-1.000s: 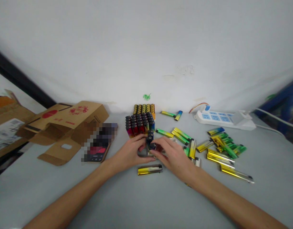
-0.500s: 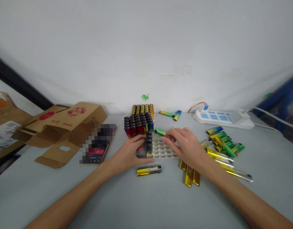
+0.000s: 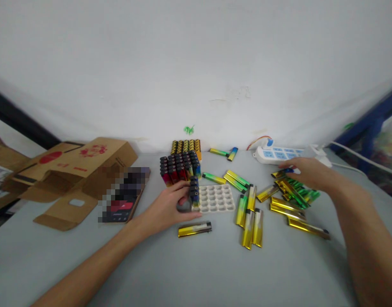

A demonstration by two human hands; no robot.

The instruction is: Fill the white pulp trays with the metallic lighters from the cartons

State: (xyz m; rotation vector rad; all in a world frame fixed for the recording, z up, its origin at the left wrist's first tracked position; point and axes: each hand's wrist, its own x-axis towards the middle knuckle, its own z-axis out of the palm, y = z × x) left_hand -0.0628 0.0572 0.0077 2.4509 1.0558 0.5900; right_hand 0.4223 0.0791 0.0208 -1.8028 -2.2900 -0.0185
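Observation:
A white tray (image 3: 217, 209) with rows of round holes lies flat before me. At its left end a short row of dark-topped lighters (image 3: 194, 192) stands upright. My left hand (image 3: 173, 202) is curled around that end, thumb along the near edge and fingertips by the standing lighters. Under its palm shows a dark grey rounded thing (image 3: 183, 206) that I cannot make out. Over on the right, my right hand (image 3: 306, 172) pinches a blue-and-gold lighter (image 3: 279, 173) at the top of a pile of green and gold lighters (image 3: 298, 192).
Behind the tray stand packed blocks of upright lighters (image 3: 180, 164). Loose gold lighters (image 3: 248, 230) lie right of the tray, and another gold lighter (image 3: 194, 229) lies in front. A phone (image 3: 124, 196) and an open cardboard box (image 3: 87, 160) are left; a power strip (image 3: 279, 155) is back right.
My right hand has moved right, from above the tray to the lighter pile, uncovering the tray's holes and nearby lighters. My left hand keeps its place at the tray's left end.

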